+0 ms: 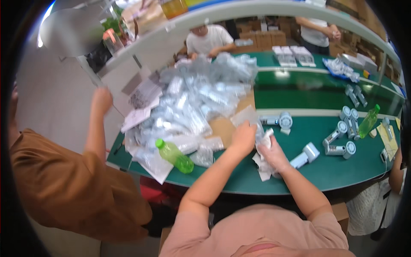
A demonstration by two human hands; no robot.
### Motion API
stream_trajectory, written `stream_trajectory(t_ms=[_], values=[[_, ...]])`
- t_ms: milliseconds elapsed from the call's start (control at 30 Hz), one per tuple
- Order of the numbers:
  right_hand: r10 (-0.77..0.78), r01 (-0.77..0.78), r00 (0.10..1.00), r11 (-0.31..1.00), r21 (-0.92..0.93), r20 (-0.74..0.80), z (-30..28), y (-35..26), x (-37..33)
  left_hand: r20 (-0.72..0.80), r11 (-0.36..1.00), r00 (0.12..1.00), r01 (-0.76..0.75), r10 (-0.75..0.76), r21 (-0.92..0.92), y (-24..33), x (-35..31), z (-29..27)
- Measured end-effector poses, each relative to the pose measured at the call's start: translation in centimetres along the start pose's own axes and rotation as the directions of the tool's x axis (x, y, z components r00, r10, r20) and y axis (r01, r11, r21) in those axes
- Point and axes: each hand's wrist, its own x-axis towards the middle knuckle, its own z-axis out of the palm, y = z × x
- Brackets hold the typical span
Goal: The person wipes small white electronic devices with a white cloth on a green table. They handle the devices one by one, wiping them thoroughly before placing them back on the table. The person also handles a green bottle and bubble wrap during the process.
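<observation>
Over the green table's front middle, my left hand (245, 137) is closed, its fingers pinching a clear plastic bag (246, 115). Close to its right, my right hand (275, 156) has its fingers closed round a crumpled white paper or cloth (266, 138). Below that hand, more white crumpled pieces (262, 166) hang or lie by the wrist. Just beyond my hands rests a pale blue device with a round head, like a handheld fan (284, 121). Another pale device (306, 155) lies right of my right wrist. Whether the bag contains anything is hidden.
A large heap of bagged items (188, 103) covers the table's left side. A green bottle (174, 156) lies before it; a second green bottle (369, 121) is at right near several more devices (336, 132). A person in brown (72, 180) stands close at left.
</observation>
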Motion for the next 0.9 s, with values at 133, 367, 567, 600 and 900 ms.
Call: stream_trajectory(t_ms=[133, 367, 567, 600, 900], values=[[0.037, -0.043, 0.997, 0.993, 0.11, 0.06, 0.0, 0.9, -0.5, -0.038, 1.0, 0.999, -0.005, 0.004, -0.017, 1.8, -1.5, 0.9], [0.151, -0.174, 0.984, 0.758, 0.629, 0.09, 0.5, 0.9, -0.2, -0.339, 0.982, 0.922, 0.181, -0.187, -0.052, 4.2, -5.1, -0.6], [0.151, -0.128, 0.988, 0.689, 0.714, 0.031, 0.8, 1.6, 0.0, -0.186, 0.977, 0.969, 0.134, -0.165, -0.167, 5.3, -7.2, 0.2], [0.156, -0.115, 0.988, 0.688, 0.716, 0.009, 0.6, 2.1, 0.1, -0.194, 0.972, 0.966, 0.13, -0.168, -0.193, 6.0, -7.2, -0.8], [0.183, -0.096, 0.975, 0.863, 0.496, -0.13, -2.9, 1.2, 1.2, -0.915, 0.865, 0.376, 0.497, -0.145, 0.067, 0.7, -17.0, -12.4]])
